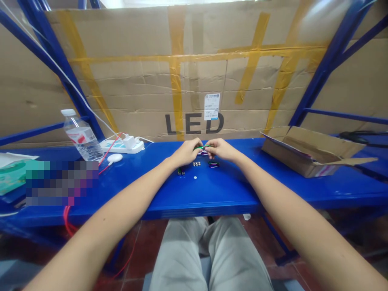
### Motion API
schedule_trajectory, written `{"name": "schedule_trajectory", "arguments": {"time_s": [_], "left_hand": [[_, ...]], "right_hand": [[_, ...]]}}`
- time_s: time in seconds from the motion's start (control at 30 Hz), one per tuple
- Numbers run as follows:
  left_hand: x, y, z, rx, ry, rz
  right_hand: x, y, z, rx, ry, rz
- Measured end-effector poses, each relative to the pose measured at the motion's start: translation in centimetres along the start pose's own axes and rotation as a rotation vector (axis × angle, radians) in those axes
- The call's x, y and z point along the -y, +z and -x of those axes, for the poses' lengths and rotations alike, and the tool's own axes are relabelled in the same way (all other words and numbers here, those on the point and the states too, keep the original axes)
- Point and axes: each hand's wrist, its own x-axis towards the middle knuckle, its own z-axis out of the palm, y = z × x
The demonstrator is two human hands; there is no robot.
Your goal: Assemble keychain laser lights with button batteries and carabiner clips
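Observation:
Over the blue table, my left hand (188,152) and my right hand (223,149) meet, fingers closed on a small shiny green piece (200,148) that spans between them. Its exact kind is too small to make out. Just behind and below the fingertips lies a purple metallic piece (204,153). Small round silvery pieces (196,163) sit in a cluster nearer to me. To their right is a dark, glossy green-and-purple piece (214,164). Dark short pieces (181,171) lie by my left wrist. A tiny white disc (195,177) rests in front.
An open cardboard box (303,155) stands at right. At left are a water bottle (81,135), a white power strip (133,146), a round white puck (115,158) on a red cable and a green packet (15,173). A large cardboard sheet (145,89) backs the table (188,198).

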Motion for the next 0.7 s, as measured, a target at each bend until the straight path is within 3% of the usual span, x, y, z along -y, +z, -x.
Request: {"name": "schedule_trajectory", "arguments": {"time_s": [0.1,0.2,0.47,0.6,0.7], "left_hand": [[-0.1,0.1,0.4,0.029,0.026,-0.166],[-0.4,0.3,0.5,0.030,-0.030,-0.245],[0.3,0.3,0.1,0.029,-0.101,-0.142],[0.4,-0.5,0.4,0.106,-0.116,-0.374],[0.3,-1.2,0.4,0.217,-0.011,-0.577]], "right_hand": [[0.0,0.1,0.0,-0.045,-0.045,0.225],[0.1,0.2,0.0,-0.109,-0.101,0.338],[0.1,0.5,0.0,-0.148,-0.101,0.333],[-0.2,-0.2,-0.1,-0.180,-0.068,0.393],[-0.3,-0.6,0.0,-0.209,-0.053,0.434]]}}
